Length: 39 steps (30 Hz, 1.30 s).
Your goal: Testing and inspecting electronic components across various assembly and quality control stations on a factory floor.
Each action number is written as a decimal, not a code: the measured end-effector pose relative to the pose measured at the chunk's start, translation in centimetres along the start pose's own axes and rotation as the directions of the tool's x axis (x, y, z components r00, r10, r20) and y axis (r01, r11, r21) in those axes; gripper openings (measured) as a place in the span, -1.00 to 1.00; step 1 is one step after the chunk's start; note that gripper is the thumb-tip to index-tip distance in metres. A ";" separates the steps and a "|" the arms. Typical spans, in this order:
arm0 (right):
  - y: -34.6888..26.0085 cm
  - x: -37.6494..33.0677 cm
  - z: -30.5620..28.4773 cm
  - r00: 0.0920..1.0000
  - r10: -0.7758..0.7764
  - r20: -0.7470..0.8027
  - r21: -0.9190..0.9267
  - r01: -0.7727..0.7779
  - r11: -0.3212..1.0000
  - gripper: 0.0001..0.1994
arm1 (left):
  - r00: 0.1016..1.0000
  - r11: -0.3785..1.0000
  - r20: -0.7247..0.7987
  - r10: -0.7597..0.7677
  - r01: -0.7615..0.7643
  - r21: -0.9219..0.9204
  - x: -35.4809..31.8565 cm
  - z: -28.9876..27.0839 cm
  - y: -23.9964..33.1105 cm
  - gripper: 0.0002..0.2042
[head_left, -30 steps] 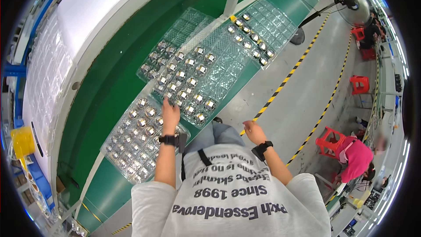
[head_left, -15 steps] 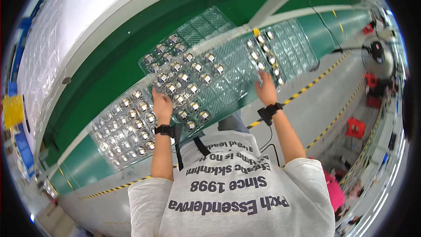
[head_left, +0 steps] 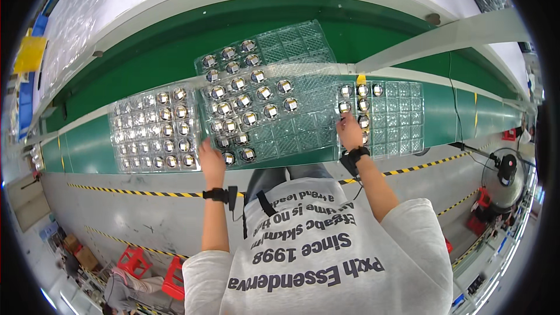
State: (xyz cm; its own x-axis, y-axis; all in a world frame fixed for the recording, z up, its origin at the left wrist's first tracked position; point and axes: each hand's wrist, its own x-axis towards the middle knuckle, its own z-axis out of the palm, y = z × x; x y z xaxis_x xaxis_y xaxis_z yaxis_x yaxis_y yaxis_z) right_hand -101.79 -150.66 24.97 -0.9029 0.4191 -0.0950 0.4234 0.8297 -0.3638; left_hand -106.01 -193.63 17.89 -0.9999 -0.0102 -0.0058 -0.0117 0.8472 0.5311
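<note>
— Left hand [head_left: 211, 160] first: where is it?

— Flat, fingers together, on the near left corner of the middle clear tray [head_left: 265, 114], gripping nothing that I can see. That tray stretches up and to the right of it, partly filled with round silver parts [head_left: 249, 118].

— And what sits on its other side?

— Just to its left lies the full tray [head_left: 154, 128], every pocket holding a part, on the green belt [head_left: 81, 146].

— The right hand [head_left: 350, 131]?

— Reaching forward, fingertips down on the left columns of the right-hand tray [head_left: 385, 116]. Whether it pinches a part, I cannot tell. The few parts in that tray lie right at and just beyond its fingertips; the bare pockets spread off to its right.

— Anything past both hands?

— A fourth tray [head_left: 274, 49], farther out, overlapped by the middle one. Both wrists carry black bands.
</note>
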 end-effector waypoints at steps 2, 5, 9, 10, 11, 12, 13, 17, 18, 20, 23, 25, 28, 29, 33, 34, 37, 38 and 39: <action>-0.9 -0.2 0.7 0.999 -0.011 0.045 -0.043 0.013 0.999 -0.74 | 0.999 0.996 0.002 -0.051 0.050 0.076 -2.6 0.8 0.9 -0.44; -2.0 0.0 0.5 1.000 0.016 -0.024 -0.038 -0.017 0.999 -0.70 | 0.993 0.987 0.013 -0.117 0.115 0.111 -3.5 0.9 2.2 -0.41; -2.9 -0.1 -0.2 0.992 -0.088 -0.086 -0.081 0.081 0.993 -0.61 | 0.981 0.983 0.067 -0.181 0.177 0.056 -2.9 0.2 2.1 -0.35; -3.5 -0.2 -0.7 0.992 -0.088 -0.088 -0.083 0.081 0.993 -0.61 | 0.978 0.984 0.111 -0.177 0.177 0.008 -2.9 0.0 1.2 -0.33; -4.0 -0.3 -1.5 0.998 -0.052 -0.019 -0.078 0.050 0.996 -0.60 | 0.973 0.983 0.154 -0.170 0.178 -0.039 -3.0 -0.3 0.4 -0.31; -4.4 -0.4 -2.4 0.999 -0.016 0.049 -0.075 0.019 0.997 -0.59 | 0.974 0.984 0.153 -0.166 0.174 -0.043 -3.1 -0.5 -0.5 -0.31; -4.9 -0.8 -3.2 0.993 0.022 0.117 -0.074 -0.013 0.997 -0.58 | 0.975 0.964 0.180 -0.134 0.170 -0.206 -3.4 -0.5 -1.6 -0.33; -5.9 -2.1 -5.4 0.992 0.008 0.125 -0.062 0.000 0.998 -0.60 | 0.947 0.793 0.310 -0.080 0.249 -0.556 -4.4 -0.7 -5.0 -0.38; -5.9 -2.6 -5.8 0.993 0.012 0.114 -0.064 -0.004 0.998 -0.60 | 0.909 0.735 0.403 -0.100 0.341 -0.586 -4.3 -1.0 -5.2 -0.40; -5.6 -3.7 -6.5 0.994 -0.016 0.107 -0.085 0.025 0.996 -0.61 | 0.863 0.672 0.496 -0.102 0.427 -0.605 -4.6 -1.4 -5.3 -0.42; -4.8 -5.8 -6.5 0.998 -0.014 0.067 -0.098 0.021 0.995 -0.61 | 0.770 0.458 0.623 -0.137 0.607 -0.650 -5.6 -2.1 -4.8 -0.50; -4.4 -7.2 -6.3 1.000 0.006 0.008 -0.098 -0.005 0.995 -0.61 | 0.764 0.453 0.629 -0.142 0.615 -0.645 -6.5 -2.7 -3.5 -0.52; -4.9 -9.2 -6.8 0.999 0.041 0.004 -0.081 -0.040 0.996 -0.60 | 0.749 0.442 0.643 -0.164 0.638 -0.631 -7.8 -2.9 -3.0 -0.57; -5.1 -9.8 -6.9 0.999 0.054 0.008 -0.072 -0.053 0.996 -0.60 | 0.756 0.453 0.634 -0.164 0.629 -0.632 -8.3 -2.8 -3.4 -0.58; -5.0 -12.0 -6.9 0.991 0.118 0.070 -0.033 -0.116 0.993 -0.59 | 0.763 0.486 0.627 -0.161 0.614 -0.622 -9.5 -2.6 -4.3 -0.63; -4.9 -12.6 -7.0 0.990 0.127 0.065 -0.035 -0.125 0.992 -0.59 | 0.759 0.491 0.627 -0.176 0.620 -0.612 -9.7 -2.7 -4.4 -0.65; -4.8 -14.5 -7.1 0.988 0.148 0.043 -0.036 -0.146 0.989 -0.58 | 0.765 0.529 0.618 -0.180 0.605 -0.595 -10.1 -2.8 -4.7 -0.67; -4.9 -15.0 -7.2 0.987 0.155 0.041 -0.039 -0.154 0.987 -0.58 | 0.778 0.559 0.603 -0.177 0.584 -0.589 -10.2 -3.0 -4.7 -0.68; -5.0 -15.5 -7.3 0.988 0.148 0.034 -0.038 -0.147 0.988 -0.58 | 0.789 0.588 0.589 -0.174 0.563 -0.581 -10.4 -3.1 -4.7 -0.68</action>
State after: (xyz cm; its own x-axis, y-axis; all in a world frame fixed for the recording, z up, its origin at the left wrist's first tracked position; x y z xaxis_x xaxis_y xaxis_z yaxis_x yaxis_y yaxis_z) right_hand -89.40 -158.62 35.00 -0.8322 0.5248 -0.1789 0.5539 0.7724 -0.3108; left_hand -95.52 -199.19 18.09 -0.7877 0.1576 -0.5956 -0.5691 0.1843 0.8014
